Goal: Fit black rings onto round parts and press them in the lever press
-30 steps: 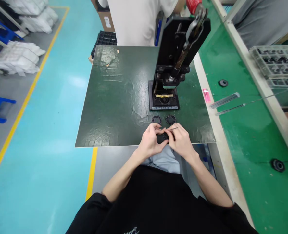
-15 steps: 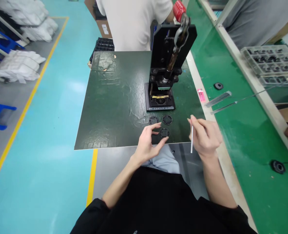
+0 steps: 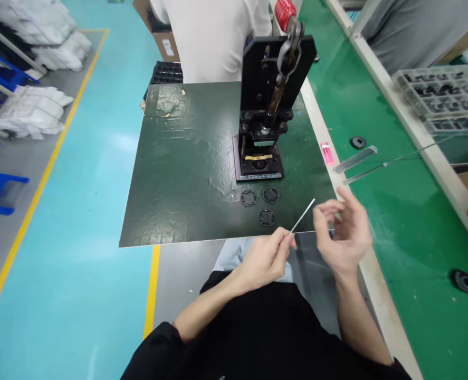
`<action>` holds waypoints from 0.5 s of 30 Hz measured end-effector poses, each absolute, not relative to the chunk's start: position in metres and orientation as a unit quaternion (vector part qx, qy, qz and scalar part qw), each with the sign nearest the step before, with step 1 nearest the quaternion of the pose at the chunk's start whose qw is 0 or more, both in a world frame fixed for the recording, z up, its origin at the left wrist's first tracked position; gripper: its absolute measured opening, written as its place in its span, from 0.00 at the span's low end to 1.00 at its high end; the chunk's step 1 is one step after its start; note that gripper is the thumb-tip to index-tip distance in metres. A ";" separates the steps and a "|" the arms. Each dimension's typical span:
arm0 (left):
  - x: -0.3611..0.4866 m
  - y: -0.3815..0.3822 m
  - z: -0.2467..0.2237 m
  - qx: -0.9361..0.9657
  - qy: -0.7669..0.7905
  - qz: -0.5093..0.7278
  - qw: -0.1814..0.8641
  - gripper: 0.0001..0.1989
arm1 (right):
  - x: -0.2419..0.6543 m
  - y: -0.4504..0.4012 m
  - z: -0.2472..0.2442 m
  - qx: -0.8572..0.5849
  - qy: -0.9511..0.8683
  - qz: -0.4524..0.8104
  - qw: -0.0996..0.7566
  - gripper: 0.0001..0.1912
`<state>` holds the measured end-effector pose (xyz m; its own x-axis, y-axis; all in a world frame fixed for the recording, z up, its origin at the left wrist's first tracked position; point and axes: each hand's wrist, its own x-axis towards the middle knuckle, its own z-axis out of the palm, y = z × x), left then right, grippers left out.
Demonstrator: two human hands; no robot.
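My left hand [image 3: 267, 256] is closed in a pinch around the lower end of a thin whitish stick [image 3: 303, 215], just past the table's front edge. The stick slants up to the right, its tip close to my right hand [image 3: 343, 232]. That hand is blurred, with curved fingers apart from the thumb and nothing seen between them. Three round black plastic parts lie on the dark table: one at the front [image 3: 266, 217], one at the back left [image 3: 248, 198] and one at the back right [image 3: 271, 195]. Behind them stands a black hand press [image 3: 260, 142] with a red-gripped lever.
A dark green tabletop [image 3: 170, 174] carries the press. To the right, a green bench [image 3: 400, 211] holds bundled thin rods [image 3: 355, 159], a pink item [image 3: 327, 153], a black ring [image 3: 357, 142] and a compartment box [image 3: 439, 92]. A person in white [image 3: 210, 42] sits ahead.
The stick has passed from my right hand to my left. My left hand has drawn back from the round parts toward me, and my right hand has opened and shifted slightly right.
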<state>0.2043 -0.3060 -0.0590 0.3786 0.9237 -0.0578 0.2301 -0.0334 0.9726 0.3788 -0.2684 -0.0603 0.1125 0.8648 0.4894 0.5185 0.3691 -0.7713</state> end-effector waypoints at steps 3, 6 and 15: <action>0.200 -0.305 -0.071 0.720 0.461 0.304 0.420 0.14 | 0.379 -0.282 -0.052 -0.478 -0.673 0.360 0.434 0.13; 0.190 -0.300 -0.079 0.770 0.431 0.311 0.353 0.11 | 0.375 -0.286 -0.052 -0.460 -0.690 0.385 0.404 0.08; 0.153 -0.270 -0.098 0.776 0.493 0.328 0.215 0.25 | 0.344 -0.255 -0.089 -0.549 -0.595 0.286 0.512 0.18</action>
<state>0.1526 -0.2704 -0.0976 0.2979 0.9070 0.2976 0.6248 -0.4209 0.6576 0.3440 -0.2552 -0.0887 0.1274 0.9468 0.2956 0.3614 0.2332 -0.9028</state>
